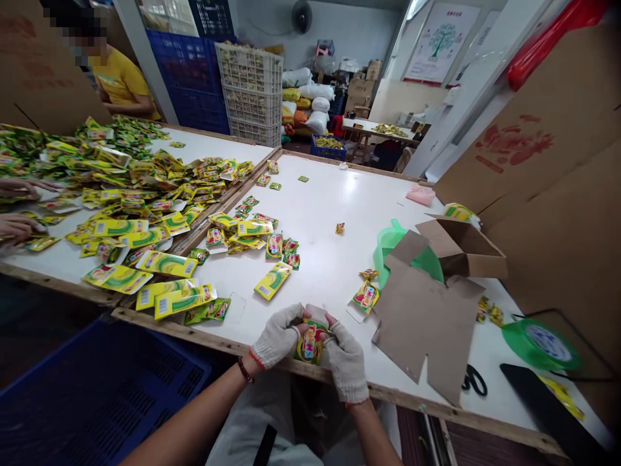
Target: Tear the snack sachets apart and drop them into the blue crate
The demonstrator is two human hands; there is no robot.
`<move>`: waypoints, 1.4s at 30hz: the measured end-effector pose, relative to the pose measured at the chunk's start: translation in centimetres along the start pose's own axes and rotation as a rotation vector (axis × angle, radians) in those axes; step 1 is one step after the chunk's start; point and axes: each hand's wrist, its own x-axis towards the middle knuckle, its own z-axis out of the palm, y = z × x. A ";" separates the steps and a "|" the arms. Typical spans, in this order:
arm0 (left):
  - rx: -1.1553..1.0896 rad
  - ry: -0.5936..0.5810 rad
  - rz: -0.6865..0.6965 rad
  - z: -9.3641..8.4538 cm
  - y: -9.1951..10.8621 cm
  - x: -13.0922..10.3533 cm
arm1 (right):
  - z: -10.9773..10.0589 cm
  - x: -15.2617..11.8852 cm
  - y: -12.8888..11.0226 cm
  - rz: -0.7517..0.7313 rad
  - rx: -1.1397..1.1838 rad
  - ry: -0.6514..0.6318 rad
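Note:
At the table's front edge, I hold a small printed candy box (309,343) in both hands. Its front is red, green and yellow, and a pale flap stands up at its top. My left hand (279,335), in a white knit glove with bare fingertips, grips the box's left side. Closed on its right side is my right hand (346,360), gloved the same way. A flat yellow box (272,281) lies just beyond my left hand. Right of my hands is another candy box (365,296). Whether anything is inside the held box, I cannot tell.
Yellow boxes and green sachets form a large pile (160,194) on the left, where a co-worker's hands (17,226) rest. Grey cardboard (431,323), a green basket (388,243), tape (541,345) and scissors (475,382) lie right. A blue crate (97,388) stands below left.

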 end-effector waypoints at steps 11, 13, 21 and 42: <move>0.055 -0.165 0.079 -2.0 1.2 1.2 | 0.4 -0.4 -0.7 -0.043 -0.118 0.090; 0.054 -0.239 0.088 -2.7 1.5 1.3 | 0.4 -0.2 -1.2 -0.014 -0.144 0.040; -0.202 -0.281 -0.053 -2.6 1.1 1.0 | 0.8 1.4 -3.9 0.022 -0.076 -0.051; 0.305 -0.314 0.132 -3.6 4.3 1.0 | -1.5 2.1 -4.7 -0.257 -0.364 -0.361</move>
